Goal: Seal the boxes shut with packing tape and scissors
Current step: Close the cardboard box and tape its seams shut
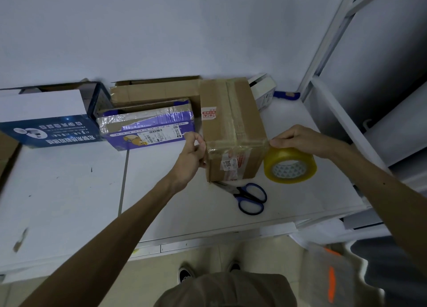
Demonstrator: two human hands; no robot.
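Head view: right hand (298, 140) grips tape (280, 155) beside shut brown box (233, 122).

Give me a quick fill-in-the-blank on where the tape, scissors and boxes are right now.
1. The tape roll is held by the ____ hand beside the brown box.
2. The scissors lie untouched on the table and have ____ handles.
3. The purple box sits to the ____ of the brown box.
Missing words: right; blue; left.
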